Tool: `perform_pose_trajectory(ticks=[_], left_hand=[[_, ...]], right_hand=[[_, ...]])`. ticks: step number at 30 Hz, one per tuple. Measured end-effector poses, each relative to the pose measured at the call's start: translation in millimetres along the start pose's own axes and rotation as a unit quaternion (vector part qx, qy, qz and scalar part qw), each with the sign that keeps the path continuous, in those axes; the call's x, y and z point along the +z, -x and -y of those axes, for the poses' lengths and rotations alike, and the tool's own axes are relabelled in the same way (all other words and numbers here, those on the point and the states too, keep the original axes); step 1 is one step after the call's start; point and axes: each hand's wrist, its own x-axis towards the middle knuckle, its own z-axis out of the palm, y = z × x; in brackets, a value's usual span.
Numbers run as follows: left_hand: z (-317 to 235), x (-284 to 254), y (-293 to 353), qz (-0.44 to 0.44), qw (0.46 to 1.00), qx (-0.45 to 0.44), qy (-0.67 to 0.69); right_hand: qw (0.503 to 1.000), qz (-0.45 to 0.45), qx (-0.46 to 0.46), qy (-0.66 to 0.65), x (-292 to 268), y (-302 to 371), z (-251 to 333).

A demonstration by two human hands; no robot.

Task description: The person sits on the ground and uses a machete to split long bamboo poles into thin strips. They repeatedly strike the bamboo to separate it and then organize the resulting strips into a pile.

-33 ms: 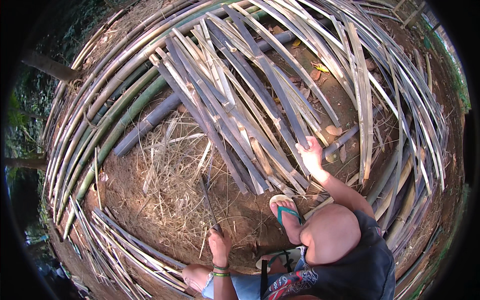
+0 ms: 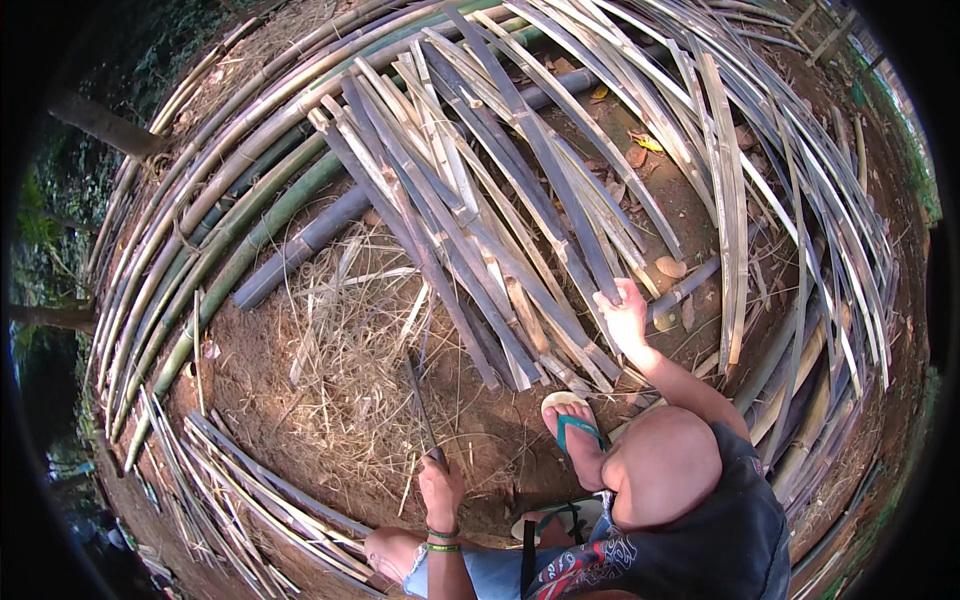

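Note:
My left hand (image 2: 441, 492), with bands on its wrist, is closed round the dark handle of a long-bladed knife (image 2: 419, 402). The blade points away from me over a heap of pale bamboo shavings (image 2: 350, 335). On the right, my right hand (image 2: 625, 318) grips the near end of a dark split bamboo strip (image 2: 553, 157), which runs far off to the upper left. That strip lies across a pile of other bamboo strips (image 2: 430, 225), dark on one face and pale on the other.
Long bamboo poles (image 2: 262, 228) curve along the left and far side. More split strips (image 2: 735, 200) lie at the right, and another bundle (image 2: 270, 497) at the lower left. A thick dark pole (image 2: 305, 248) lies under the pile. My sandalled foot (image 2: 575, 430) is near the strip ends.
Both hands keep their grips, and the held strip and knife stay almost in place. The whole view has shifted very slightly.

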Motion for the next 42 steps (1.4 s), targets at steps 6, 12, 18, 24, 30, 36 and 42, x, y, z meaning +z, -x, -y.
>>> perform_pose_trajectory(ticks=[6,12,18,24,30,36,42], left_hand=[[14,-4,-5,0.004,0.997,-0.056,0.049],[41,-5,-16,0.076,0.903,-0.17,0.387],[-7,-48,27,-0.03,0.717,-0.214,0.663],[-20,-54,68,-0.061,0.669,-0.143,0.727],[-5,-50,86,-0.105,0.549,-0.186,0.808],[-6,-51,80,-0.115,0.555,-0.186,0.802],[-2,-49,85,-0.112,0.574,-0.152,0.797]], right_hand=[[0.97,0.203,-0.006,-0.136,33,-11,112],[0.883,0.45,-0.051,-0.123,95,-39,274],[0.828,0.551,0.061,-0.082,152,44,333],[0.813,0.544,0.065,-0.199,161,202,279],[0.772,0.6,0.019,-0.208,172,310,236],[0.795,0.578,0.008,-0.184,186,316,205],[0.859,0.435,-0.267,-0.043,183,302,190]])
